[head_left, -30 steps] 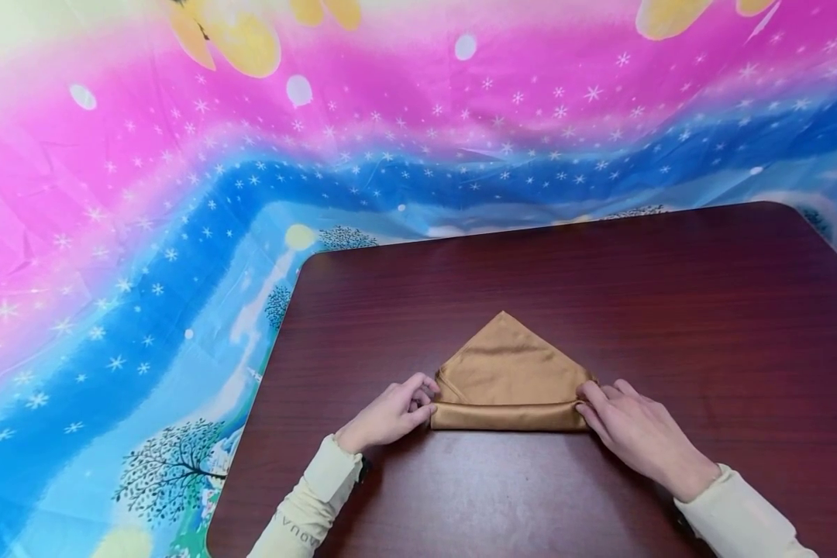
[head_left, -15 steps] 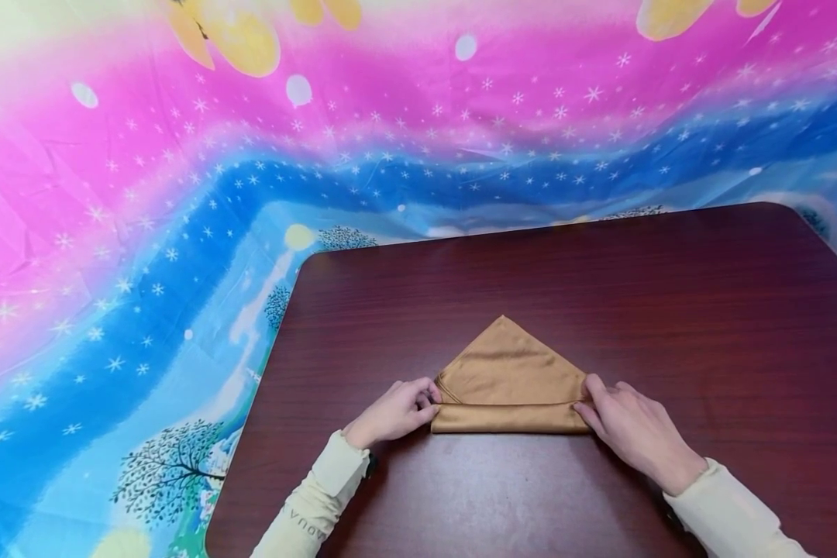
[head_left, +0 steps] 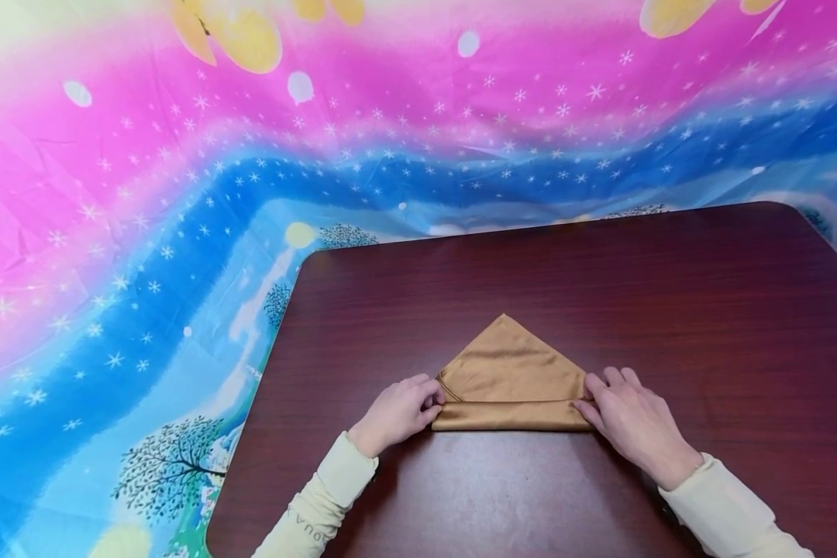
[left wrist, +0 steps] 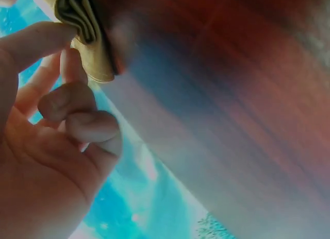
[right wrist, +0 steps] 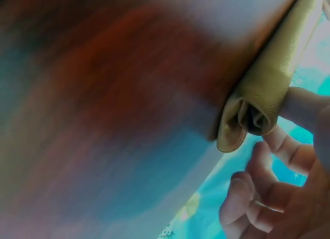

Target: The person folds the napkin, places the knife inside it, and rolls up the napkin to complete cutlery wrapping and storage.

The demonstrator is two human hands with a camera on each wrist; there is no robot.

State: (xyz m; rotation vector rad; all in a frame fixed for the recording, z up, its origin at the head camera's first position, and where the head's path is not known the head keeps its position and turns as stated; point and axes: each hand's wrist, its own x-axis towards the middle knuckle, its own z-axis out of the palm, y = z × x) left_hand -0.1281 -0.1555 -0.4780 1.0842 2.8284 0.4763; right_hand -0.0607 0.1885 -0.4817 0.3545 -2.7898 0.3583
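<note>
A golden-brown satin cloth (head_left: 512, 360) lies on the table as a triangle with its point away from me. Its near side is rolled into a flat band (head_left: 509, 416). At the band's left end my left hand (head_left: 399, 409) pinches the fabric between thumb and index finger. My right hand (head_left: 631, 418) pinches the opposite end, thumb on the near side. Layered folds show at the cloth's end (left wrist: 98, 58) in the left wrist view. The right wrist view shows a spiral in the rolled end (right wrist: 268, 95), beside the thumb and index finger.
The dark red-brown wooden table (head_left: 725, 310) has rounded corners and a shiny top. Behind it and to its left hangs a pink and blue printed backdrop (head_left: 390, 93) with snowflakes and trees. Pale sleeves (head_left: 728, 504) cover both forearms.
Both hands have shifted their grip slightly at the band's ends, the left a little inward. The band looks slightly flatter and wider; the cloth stays in nearly the same place.
</note>
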